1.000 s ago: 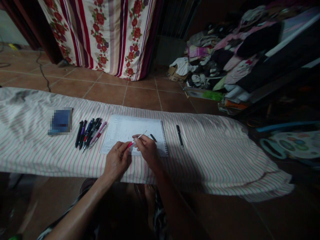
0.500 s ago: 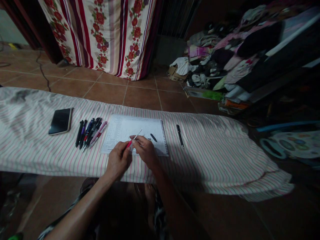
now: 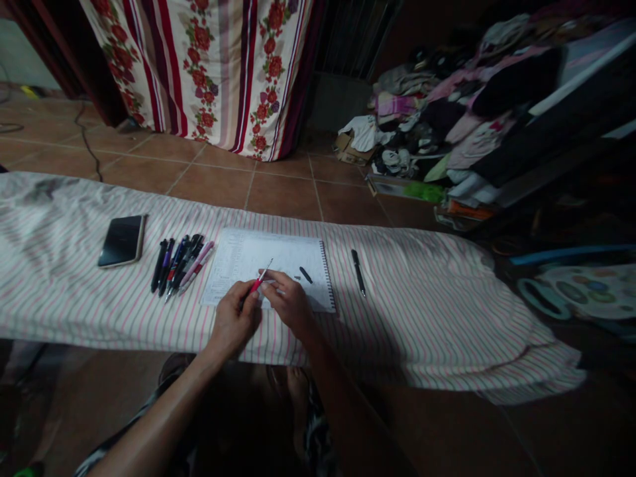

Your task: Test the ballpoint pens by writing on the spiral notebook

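Note:
In the head view my left hand [image 3: 237,310] is closed around the pink barrel of a pen [image 3: 256,285]. A thin, pale shaft sticks up from the barrel, slanting to the upper right. My right hand [image 3: 287,296] is curled close beside that shaft, with thumb and forefinger near each other; what they pinch, if anything, is too small to tell. Both hands are over the lower part of a spiral notebook [image 3: 278,246] with writing on its page. A short black piece [image 3: 305,274], like a pen grip, lies on the page right of my fingers.
Several pens [image 3: 181,265] lie bunched left of the notebook, and a phone [image 3: 122,240] is farther left. One black pen [image 3: 358,272] lies to the right. Striped cloth [image 3: 437,311] covers the surface. Beyond are a floral curtain [image 3: 233,73] and heaped clothes [image 3: 447,106].
The pale shaft has swung more upright and shifted left, and more of the pink barrel shows. My right fingers have moved slightly off the shaft. Both hands stay over the notebook.

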